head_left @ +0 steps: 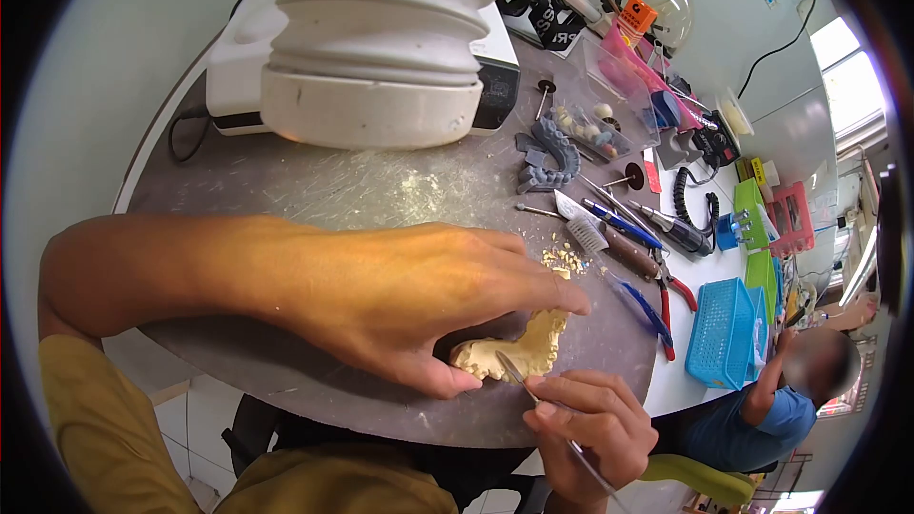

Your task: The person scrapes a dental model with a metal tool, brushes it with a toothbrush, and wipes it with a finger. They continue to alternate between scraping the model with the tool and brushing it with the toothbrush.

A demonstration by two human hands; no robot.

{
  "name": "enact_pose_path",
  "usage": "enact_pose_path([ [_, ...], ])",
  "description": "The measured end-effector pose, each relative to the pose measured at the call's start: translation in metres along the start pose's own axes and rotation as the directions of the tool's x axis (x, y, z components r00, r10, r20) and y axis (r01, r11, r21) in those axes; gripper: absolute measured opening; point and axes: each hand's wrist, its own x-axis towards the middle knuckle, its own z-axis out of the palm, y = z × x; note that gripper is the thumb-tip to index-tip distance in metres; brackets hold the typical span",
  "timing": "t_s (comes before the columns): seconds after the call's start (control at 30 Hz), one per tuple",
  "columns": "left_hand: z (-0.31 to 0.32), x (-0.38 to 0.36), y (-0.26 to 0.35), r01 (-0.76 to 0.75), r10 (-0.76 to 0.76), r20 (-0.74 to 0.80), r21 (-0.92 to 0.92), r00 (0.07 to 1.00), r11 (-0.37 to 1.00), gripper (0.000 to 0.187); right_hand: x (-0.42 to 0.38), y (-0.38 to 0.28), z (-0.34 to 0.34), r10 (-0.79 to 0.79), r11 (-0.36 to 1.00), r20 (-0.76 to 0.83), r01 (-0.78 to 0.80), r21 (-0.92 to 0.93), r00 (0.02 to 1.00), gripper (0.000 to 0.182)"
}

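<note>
A cream plaster dental model [540, 346], horseshoe-shaped with teeth along its edge, lies on the grey worktop. My left hand [447, 286] spans it from above, thumb at its near end and fingers at the far side, gripping it against the surface. Between the thumb and fingers of my right hand [595, 424] is a slim metal carving tool [581, 458]. Its blade touches the model's near-left part. Cream crumbs [564, 255] are scattered just beyond the model. Part of the model is hidden under my left fingers.
A white corrugated suction hose [381, 29] hangs over the back. To the right lie a brush [585, 231], red-handled pliers [675, 295], a grey dental model [552, 160] and a rotary handpiece [678, 228]. A blue basket [719, 333] stands further right, near a seated person [752, 424].
</note>
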Motion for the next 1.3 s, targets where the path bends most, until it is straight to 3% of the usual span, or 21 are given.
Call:
enact_pose_path([
  [0.1,0.001,0.0,0.0,-0.031,0.031,-0.013,0.011,0.999,0.999,0.088,0.001,0.001,-0.003,0.063,0.992,-0.003,-0.063,0.106,0.998,0.028],
  [0.2,0.001,0.0,0.0,-0.026,0.026,0.002,0.027,1.0,0.999,0.088,0.006,-0.001,-0.004,0.069,0.996,0.037,-0.071,0.061,0.997,0.027],
  [0.27,-0.001,-0.001,-0.001,0.003,-0.003,0.005,-0.001,1.0,1.0,0.088,0.009,0.0,-0.001,-0.023,0.998,0.012,0.024,-0.057,1.0,0.026],
  [0.4,-0.003,0.0,-0.001,0.02,-0.019,0.024,-0.018,1.0,1.0,0.088,0.007,0.003,0.003,-0.055,0.995,-0.042,0.052,-0.082,0.998,0.024],
  [0.47,-0.002,0.0,-0.002,0.012,-0.012,0.033,-0.014,0.999,1.0,0.088,0.007,0.007,-0.002,0.034,0.997,-0.016,-0.033,0.071,0.999,0.025],
  [0.7,-0.008,0.001,0.0,0.018,-0.013,0.083,-0.057,0.996,0.998,0.087,0.015,0.012,-0.007,-0.007,0.999,0.063,0.004,0.044,0.998,0.026],
  [0.77,-0.009,0.0,-0.002,0.02,-0.017,0.071,-0.05,0.997,0.999,0.087,0.013,0.012,-0.006,-0.097,0.991,0.073,0.103,-0.082,0.993,0.024],
  [1.1,-0.014,0.003,0.004,0.084,-0.083,0.102,-0.005,0.991,0.996,0.088,0.001,0.012,0.0,-0.23,0.943,0.042,0.234,-0.237,0.972,0.024],
  [1.23,-0.01,0.001,0.005,0.075,-0.077,0.086,0.024,0.993,0.997,0.087,0.004,0.016,-0.002,-0.173,0.98,-0.013,0.17,-0.104,0.985,0.028],
  [1.3,-0.008,0.0,0.004,0.027,-0.029,0.047,0.046,0.998,0.999,0.086,0.004,0.017,-0.003,0.075,0.983,-0.03,-0.069,0.171,0.997,0.025],
])
